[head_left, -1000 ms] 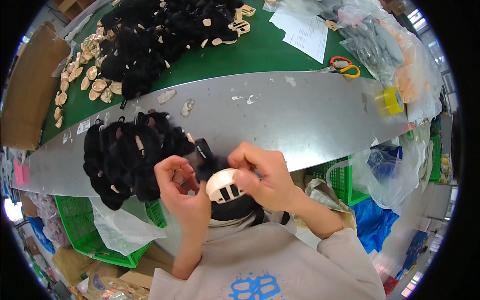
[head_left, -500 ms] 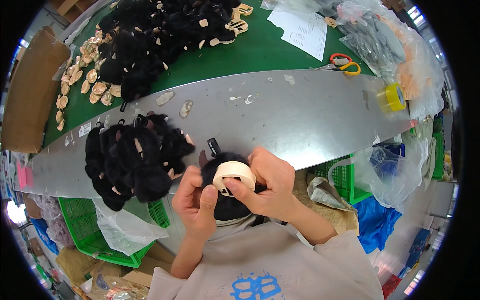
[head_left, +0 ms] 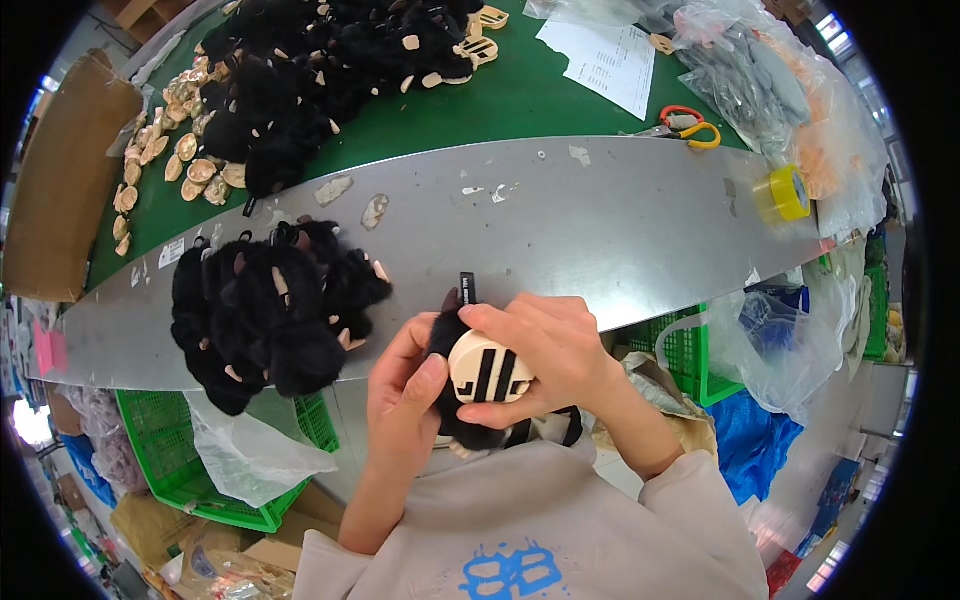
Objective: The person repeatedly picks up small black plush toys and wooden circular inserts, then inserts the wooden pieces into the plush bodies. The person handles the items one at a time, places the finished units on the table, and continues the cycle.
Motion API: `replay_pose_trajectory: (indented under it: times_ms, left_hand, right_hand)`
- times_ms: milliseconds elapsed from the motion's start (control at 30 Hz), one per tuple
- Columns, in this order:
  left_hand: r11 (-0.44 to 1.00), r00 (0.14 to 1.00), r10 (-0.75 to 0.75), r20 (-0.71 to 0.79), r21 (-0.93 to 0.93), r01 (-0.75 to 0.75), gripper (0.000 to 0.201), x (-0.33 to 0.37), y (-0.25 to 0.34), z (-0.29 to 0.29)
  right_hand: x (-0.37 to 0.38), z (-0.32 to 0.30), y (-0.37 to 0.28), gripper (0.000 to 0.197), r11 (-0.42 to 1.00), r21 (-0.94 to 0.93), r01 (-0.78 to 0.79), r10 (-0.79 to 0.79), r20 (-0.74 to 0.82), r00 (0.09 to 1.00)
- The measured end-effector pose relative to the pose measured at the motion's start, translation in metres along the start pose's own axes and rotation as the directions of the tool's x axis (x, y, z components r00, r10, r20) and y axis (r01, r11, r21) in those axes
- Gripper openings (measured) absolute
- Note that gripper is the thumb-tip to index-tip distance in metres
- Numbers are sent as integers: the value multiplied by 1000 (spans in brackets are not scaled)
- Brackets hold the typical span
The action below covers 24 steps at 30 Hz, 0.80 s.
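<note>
A small black furry plush toy (head_left: 474, 436), with a brown horn and a black tag strip at its top, is between my hands in front of my chest. Against it sits a round cream plastic piece (head_left: 466, 368) with black bars across its face. My right hand (head_left: 560, 350) is closed round the rim of that piece, thumb on one edge and fingers on the other. With closed fingers, my left hand (head_left: 402, 395) grips the toy's left side, its thumb beside the cream piece. Much of the toy is hidden behind the piece and my fingers.
A pile of similar black plush toys (head_left: 260, 315) lies left on the metal bench edge (head_left: 600, 220). A larger heap (head_left: 300, 90) and several cream plastic parts (head_left: 202, 172) cover the green surface behind. Scissors (head_left: 704, 135), yellow tape (head_left: 790, 193) and green crates (head_left: 165, 460) are around.
The cream piece has turned to show its barred face. My right hand has shifted its grip to the rim, and both hands have moved slightly right with the toy.
</note>
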<state>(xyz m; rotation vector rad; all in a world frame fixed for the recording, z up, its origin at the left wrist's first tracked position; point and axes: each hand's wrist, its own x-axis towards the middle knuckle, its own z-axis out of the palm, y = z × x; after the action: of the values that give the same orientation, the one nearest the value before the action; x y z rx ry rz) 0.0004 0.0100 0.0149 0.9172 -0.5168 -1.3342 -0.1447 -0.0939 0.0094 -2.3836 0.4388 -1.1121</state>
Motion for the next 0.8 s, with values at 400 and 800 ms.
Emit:
replay_pose_trajectory:
  times_ms: [400,800]
  left_hand:
    - [931,948,-301,101,-184,315,61,-7,-11,-24]
    - [975,988,122,-91,198,-102,36,-11,-17,-6]
  right_hand:
    - [1,4,9,55,989,72,131,-130,-15,991]
    - [-8,26,3,54,981,174,-88,118,-168,979]
